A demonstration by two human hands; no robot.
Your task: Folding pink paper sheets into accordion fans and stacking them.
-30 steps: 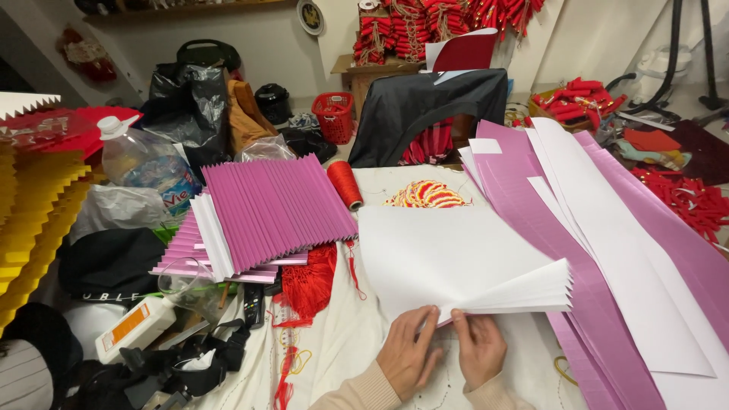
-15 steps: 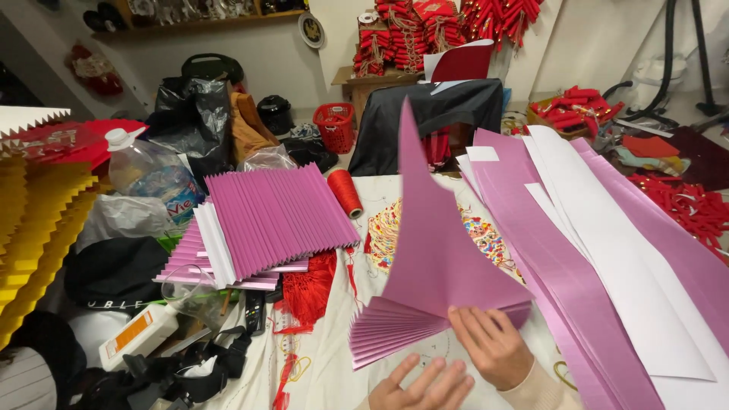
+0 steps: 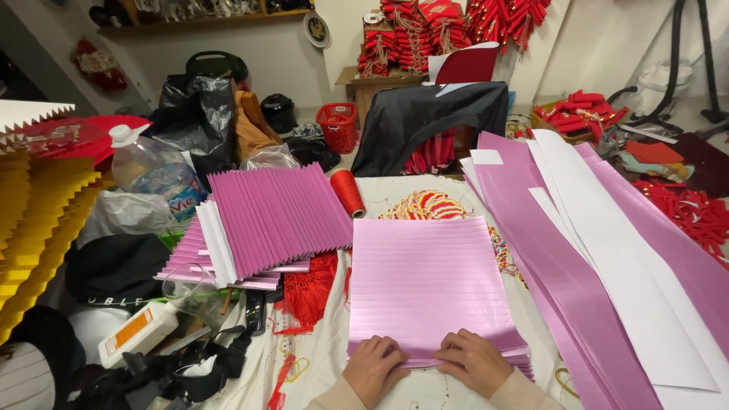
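Observation:
A pink sheet of paper (image 3: pixel 427 281) with fine horizontal creases lies flat on the table in front of me, pink side up. Its near edge is folded into a thin stack of pleats. My left hand (image 3: pixel 374 367) and my right hand (image 3: pixel 472 361) both press down on that folded near edge, fingers curled over it, side by side. To the left lies a pile of finished pink pleated sheets (image 3: pixel 262 219) with white edges showing.
Long pink and white paper strips (image 3: pixel 600 250) run along the right. A red thread spool (image 3: pixel 348 192), a plastic water bottle (image 3: pixel 150 171), yellow pleated paper (image 3: pixel 34 228), a white glue bottle (image 3: pixel 140 332) and black bags crowd the left. A dark chair (image 3: pixel 425 114) stands behind.
The sheet lay white side up with my hands at its near edge, then was lifted and flipped. It now lies flat pink side up, both hands pressing its near folds.

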